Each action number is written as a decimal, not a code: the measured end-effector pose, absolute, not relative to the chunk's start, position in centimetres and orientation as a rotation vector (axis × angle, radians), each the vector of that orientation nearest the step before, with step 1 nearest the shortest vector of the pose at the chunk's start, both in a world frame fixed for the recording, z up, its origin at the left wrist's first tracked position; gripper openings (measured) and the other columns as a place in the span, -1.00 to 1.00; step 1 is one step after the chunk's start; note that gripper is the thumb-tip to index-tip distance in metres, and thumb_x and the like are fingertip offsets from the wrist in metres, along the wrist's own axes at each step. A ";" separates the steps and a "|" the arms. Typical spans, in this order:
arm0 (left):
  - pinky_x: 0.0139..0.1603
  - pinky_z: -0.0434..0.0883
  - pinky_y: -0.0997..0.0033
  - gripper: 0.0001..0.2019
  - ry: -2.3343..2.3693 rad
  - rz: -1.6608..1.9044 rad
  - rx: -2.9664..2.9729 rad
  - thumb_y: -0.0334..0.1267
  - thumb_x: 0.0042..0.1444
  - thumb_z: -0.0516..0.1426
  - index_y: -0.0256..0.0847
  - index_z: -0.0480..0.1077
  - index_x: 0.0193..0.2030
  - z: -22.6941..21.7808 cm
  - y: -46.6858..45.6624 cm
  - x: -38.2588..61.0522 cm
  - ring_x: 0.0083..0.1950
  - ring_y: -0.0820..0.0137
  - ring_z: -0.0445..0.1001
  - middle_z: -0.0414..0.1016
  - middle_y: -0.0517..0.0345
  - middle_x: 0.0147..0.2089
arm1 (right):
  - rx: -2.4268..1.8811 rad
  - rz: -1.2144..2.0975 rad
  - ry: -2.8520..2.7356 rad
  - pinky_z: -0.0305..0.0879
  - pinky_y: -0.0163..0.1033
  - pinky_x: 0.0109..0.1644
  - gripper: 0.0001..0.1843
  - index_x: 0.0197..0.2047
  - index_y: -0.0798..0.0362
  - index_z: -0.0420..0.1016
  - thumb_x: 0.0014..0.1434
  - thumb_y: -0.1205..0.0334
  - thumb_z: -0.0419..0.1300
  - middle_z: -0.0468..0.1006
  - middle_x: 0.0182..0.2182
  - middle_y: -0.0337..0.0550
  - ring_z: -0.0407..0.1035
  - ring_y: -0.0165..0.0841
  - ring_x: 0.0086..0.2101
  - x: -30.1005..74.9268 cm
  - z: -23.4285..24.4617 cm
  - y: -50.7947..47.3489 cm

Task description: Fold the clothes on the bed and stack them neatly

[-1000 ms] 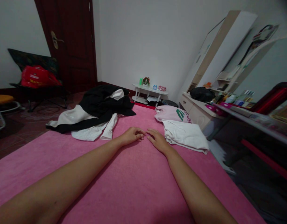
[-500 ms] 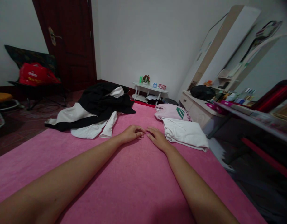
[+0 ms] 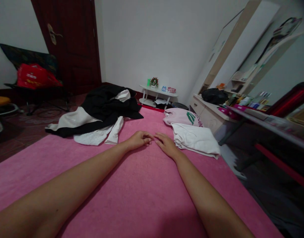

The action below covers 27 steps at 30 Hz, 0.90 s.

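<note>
My left hand (image 3: 140, 139) and my right hand (image 3: 166, 144) rest on a pink bed cover (image 3: 142, 191), fingertips almost meeting. Both are open, with loosely bent fingers and nothing in them. Left of my left hand lies a rumpled heap of black clothing (image 3: 104, 102), with white clothing (image 3: 92, 138) poking out beneath it. Just right of my right hand is a folded white garment (image 3: 195, 139). Behind that one, and partly covered by it, lies a folded pale pink shirt (image 3: 181, 117) with a green print.
A small white table (image 3: 158, 91) with a potted plant stands by the far wall. To the right are a drawer cabinet (image 3: 208, 115) and a cluttered desk (image 3: 265, 119). On the left, a red bag (image 3: 36, 76) sits on a folding chair near a dark door (image 3: 72, 46).
The view has shifted very slightly. Both hands keep the same pose on the bed cover, and the clothes lie as before.
</note>
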<state>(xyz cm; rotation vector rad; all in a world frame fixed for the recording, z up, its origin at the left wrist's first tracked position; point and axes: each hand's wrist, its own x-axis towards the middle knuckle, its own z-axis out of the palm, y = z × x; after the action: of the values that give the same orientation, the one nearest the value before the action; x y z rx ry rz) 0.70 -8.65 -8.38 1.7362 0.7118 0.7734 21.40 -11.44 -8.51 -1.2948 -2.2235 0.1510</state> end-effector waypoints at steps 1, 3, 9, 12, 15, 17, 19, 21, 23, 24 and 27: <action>-0.24 0.43 0.45 -0.71 0.712 0.770 1.736 -0.28 0.13 0.12 -0.37 0.46 -0.03 -8.3 -8.7 0.7 -0.30 0.46 0.48 0.53 0.02 -0.27 | -1.289 0.159 -2.221 0.17 -0.01 0.23 -0.64 0.08 0.03 0.46 0.25 0.20 0.08 0.43 0.11 0.02 0.29 -0.22 0.12 21.4 -8.5 -11.4; -0.25 0.43 0.46 -0.71 0.715 0.766 1.740 -0.28 0.14 0.13 -0.36 0.46 -0.04 -8.2 -8.8 0.7 -0.32 0.47 0.48 0.53 0.02 -0.27 | -1.277 0.170 -2.216 0.17 0.00 0.23 -0.64 0.08 0.01 0.46 0.24 0.19 0.09 0.44 0.10 0.00 0.28 -0.22 0.12 21.5 -8.6 -11.4; -0.29 0.42 0.49 -0.74 0.721 0.771 1.747 -0.28 0.13 0.13 -0.35 0.47 -0.07 -8.1 -8.9 0.7 -0.34 0.48 0.47 0.53 0.03 -0.29 | -1.279 0.161 -2.221 0.16 0.00 0.23 -0.63 0.09 0.04 0.46 0.25 0.18 0.08 0.43 0.11 0.03 0.28 -0.20 0.12 21.5 -8.7 -11.3; -0.29 0.42 0.49 -0.73 0.710 0.774 1.752 -0.29 0.13 0.13 -0.36 0.47 -0.07 -8.0 -8.9 0.7 -0.34 0.48 0.47 0.54 0.03 -0.29 | -1.286 0.161 -2.218 0.16 0.01 0.23 -0.63 0.09 0.00 0.46 0.25 0.18 0.08 0.43 0.11 0.00 0.28 -0.21 0.12 21.4 -8.7 -11.4; -0.29 0.42 0.49 -0.74 0.698 0.773 1.745 -0.30 0.13 0.13 -0.37 0.47 -0.08 -7.9 -9.0 0.7 -0.34 0.48 0.47 0.53 0.03 -0.30 | -1.296 0.156 -2.222 0.16 0.00 0.23 -0.63 0.09 0.01 0.45 0.25 0.18 0.07 0.42 0.12 0.00 0.27 -0.21 0.13 21.4 -8.6 -11.4; -0.27 0.43 0.49 -0.74 0.709 0.769 1.733 -0.32 0.12 0.12 -0.38 0.47 -0.07 -7.8 -9.1 0.7 -0.33 0.48 0.48 0.53 0.03 -0.31 | -1.297 0.156 -2.234 0.15 0.00 0.24 -0.62 0.10 0.04 0.45 0.25 0.19 0.07 0.41 0.13 0.02 0.26 -0.21 0.14 21.5 -8.7 -11.4; -0.26 0.43 0.48 -0.74 0.722 0.768 1.726 -0.35 0.12 0.12 -0.38 0.46 -0.06 -7.8 -9.0 0.8 -0.31 0.47 0.48 0.53 0.02 -0.30 | -1.293 0.162 -2.243 0.15 0.00 0.24 -0.62 0.10 0.06 0.44 0.25 0.20 0.06 0.41 0.13 0.04 0.26 -0.21 0.14 21.5 -8.8 -11.3; -0.26 0.44 0.48 -0.74 0.728 0.773 1.728 -0.36 0.12 0.12 -0.38 0.46 -0.06 -7.9 -9.0 0.8 -0.30 0.46 0.49 0.53 0.03 -0.30 | -1.281 0.169 -2.245 0.15 0.00 0.23 -0.62 0.10 0.05 0.45 0.25 0.21 0.06 0.41 0.13 0.04 0.26 -0.21 0.14 21.6 -8.8 -11.2; -0.28 0.44 0.49 -0.75 0.727 0.779 1.727 -0.37 0.11 0.12 -0.37 0.47 -0.07 -8.0 -8.9 0.8 -0.31 0.46 0.48 0.53 0.04 -0.31 | -1.271 0.173 -2.244 0.15 0.01 0.23 -0.63 0.10 0.03 0.45 0.25 0.20 0.06 0.41 0.13 0.03 0.27 -0.21 0.13 21.6 -8.9 -11.2; -0.28 0.44 0.49 -0.74 0.725 0.782 1.725 -0.37 0.11 0.12 -0.37 0.47 -0.07 -8.1 -8.9 0.8 -0.32 0.47 0.48 0.53 0.05 -0.32 | -1.269 0.175 -2.242 0.15 0.01 0.23 -0.63 0.09 0.03 0.45 0.25 0.20 0.06 0.41 0.13 0.02 0.27 -0.21 0.13 21.6 -8.9 -11.1; -0.27 0.44 0.49 -0.74 0.712 0.782 1.727 -0.36 0.11 0.12 -0.37 0.46 -0.06 -8.1 -8.9 0.8 -0.32 0.47 0.48 0.53 0.05 -0.32 | -1.270 0.176 -2.239 0.16 0.02 0.23 -0.63 0.09 0.03 0.45 0.25 0.19 0.06 0.42 0.12 0.02 0.27 -0.21 0.13 21.6 -8.9 -11.1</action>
<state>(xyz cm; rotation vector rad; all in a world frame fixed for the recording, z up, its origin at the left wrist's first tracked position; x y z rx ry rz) 0.77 -8.87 -8.11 1.7270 0.7116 0.7815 21.58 -11.09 -8.94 -1.2700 -2.2386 0.1761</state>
